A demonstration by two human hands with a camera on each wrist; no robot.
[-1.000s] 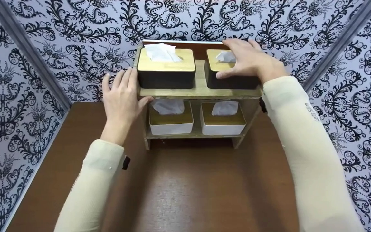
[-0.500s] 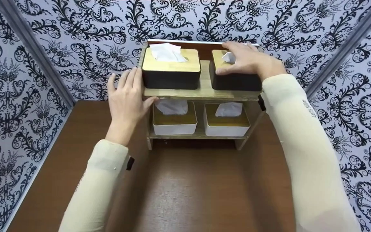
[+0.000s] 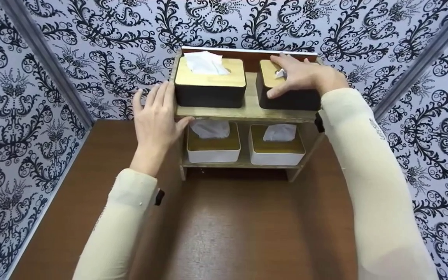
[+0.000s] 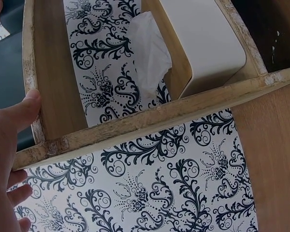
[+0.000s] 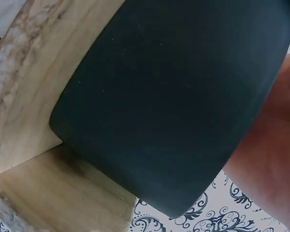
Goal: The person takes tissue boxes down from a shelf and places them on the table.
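Observation:
A small wooden shelf point(image 3: 216, 112) bears two black tissue boxes with light wooden lids. My left hand point(image 3: 152, 120) rests at its upper left corner, fingers straight along the side panel and thumb on the front edge, beside the left black tissue box point(image 3: 210, 96). In the left wrist view the thumb point(image 4: 28, 108) lies on the board's front edge. My right hand point(image 3: 305, 76) spans the right black tissue box point(image 3: 292, 100), thumb at the front and fingers toward the back of the lid, covering much of it. The right wrist view shows its dark side point(image 5: 169, 96) close up.
On the lower board stand two white tissue boxes, a left one point(image 3: 214, 156) and a right one point(image 3: 278, 158), each with tissue sticking out. The shelf stands on a brown table point(image 3: 224, 221). Patterned wall panels point(image 3: 103, 35) enclose the back and sides.
The head view has shifted slightly, so the shelf appears farther right. My right hand has moved a little left over its tissue box, covering more of the tissue. The left hand stays at the corner.

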